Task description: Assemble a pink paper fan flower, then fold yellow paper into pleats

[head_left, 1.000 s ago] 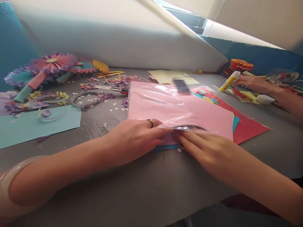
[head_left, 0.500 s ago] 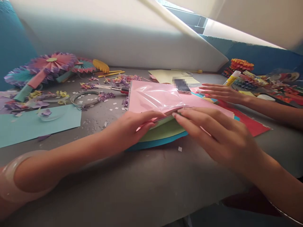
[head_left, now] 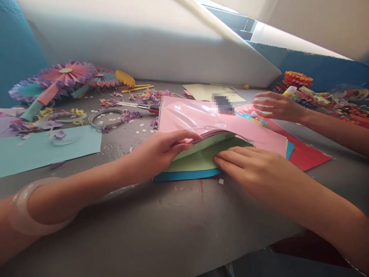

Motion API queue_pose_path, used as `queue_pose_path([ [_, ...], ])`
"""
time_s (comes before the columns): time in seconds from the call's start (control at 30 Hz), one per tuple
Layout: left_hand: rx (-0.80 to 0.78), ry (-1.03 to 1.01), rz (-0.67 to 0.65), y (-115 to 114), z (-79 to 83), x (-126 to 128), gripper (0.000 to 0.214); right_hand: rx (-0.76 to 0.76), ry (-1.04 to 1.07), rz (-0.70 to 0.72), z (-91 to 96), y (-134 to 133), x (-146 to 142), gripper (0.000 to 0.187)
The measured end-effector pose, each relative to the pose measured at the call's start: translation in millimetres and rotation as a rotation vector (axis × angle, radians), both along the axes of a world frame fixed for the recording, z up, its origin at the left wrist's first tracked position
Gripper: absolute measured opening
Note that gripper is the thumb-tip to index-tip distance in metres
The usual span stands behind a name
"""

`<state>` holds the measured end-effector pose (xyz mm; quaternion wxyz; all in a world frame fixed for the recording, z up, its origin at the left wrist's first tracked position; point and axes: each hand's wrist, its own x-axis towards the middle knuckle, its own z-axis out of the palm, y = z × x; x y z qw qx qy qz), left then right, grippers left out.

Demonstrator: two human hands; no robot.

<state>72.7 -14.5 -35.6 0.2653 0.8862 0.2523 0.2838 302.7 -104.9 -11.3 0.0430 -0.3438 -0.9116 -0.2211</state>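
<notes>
A stack of coloured paper in a clear plastic sleeve [head_left: 198,115] lies on the grey table [head_left: 178,219], pink sheet on top. My left hand [head_left: 161,152] pinches the near edge of the upper sheets and holds them lifted. Beneath them a light green sheet [head_left: 198,159] and a blue sheet [head_left: 187,175] show. My right hand [head_left: 250,169] lies flat on the green sheet, fingers stretched out and together, reaching under the raised sheets.
Another person's hand [head_left: 273,105] reaches over red paper [head_left: 305,154] at the right. Scissors [head_left: 138,107], a tape ring [head_left: 105,117], paper scraps and folded paper fans [head_left: 65,77] lie at the back left. A light blue sheet [head_left: 46,148] lies left.
My left hand has lifted the upper sheets higher, baring more green paper. My right hand has slid down onto the green sheet. The other person's hand has drawn back to the right.
</notes>
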Motion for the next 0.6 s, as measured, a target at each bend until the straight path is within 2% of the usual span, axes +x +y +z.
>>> queue_pose_path([
  [0.17, 0.100, 0.031, -0.049, 0.4, -0.8, -1.5, 0.032, 0.051, -0.032, -0.020, 2.0, 1.2, -5.9, 0.035],
  [0.27, 0.254, 0.107, -0.149, -0.7, 0.3, -3.1, 0.047, 0.009, -0.047, -0.040, 2.0, 1.8, -7.1, 0.030],
  [0.33, 0.346, 0.152, -0.187, -2.4, 1.2, -3.0, 0.048, 0.003, -0.052, -0.061, 0.9, 2.3, -6.9, 0.029],
  [0.6, 0.422, 0.189, -0.140, -8.9, -3.7, -2.5, 0.037, -0.048, -0.062, -0.016, -1.5, 2.3, -4.3, 0.032],
])
